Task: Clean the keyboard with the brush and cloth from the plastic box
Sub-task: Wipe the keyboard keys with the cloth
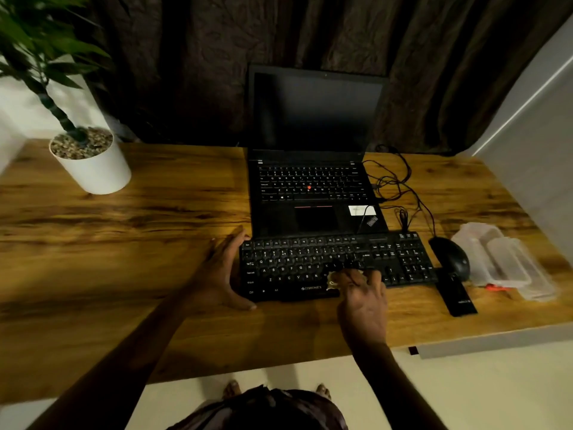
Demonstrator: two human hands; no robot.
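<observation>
Nearest you, your bare feet and a dark patterned garment showed below the desk (124, 274) edge. Both forearms reached forward over the wooden top.

Your right hand (362, 293) sat palm down on the near right part of the letter keys. Its fingers were bent and bunched on a small pale cloth (333, 281), pressing it onto the keys by the space bar. Your left hand (223, 271) lay against the left end of the keyboard (310, 259), fingers straight and slightly apart along that edge and thumb stretched to the near left corner, clamped on nothing.

The black keyboard lay flat along the front of the laptop (313, 193), and its near edge read "ZEBRONICS". To its right a flat black bar (455, 294) carried small writing too blurred to read, with the black mouse (452, 257) just beyond it. Further right, the clear plastic box (502, 262) lay open beside its lid, and a small orange item (496, 287) that I couldn't identify poked out at its near side.

The laptop stood open with a dark screen; its palm rest read "ThinkPad" beside a white sticker (361, 210) whose print was illegible. Black cables (397, 181) tangled to its right. At the far left stood a white pot (96, 172) of pebbles holding a green plant, and a dark curtain (201, 72) hung behind.
</observation>
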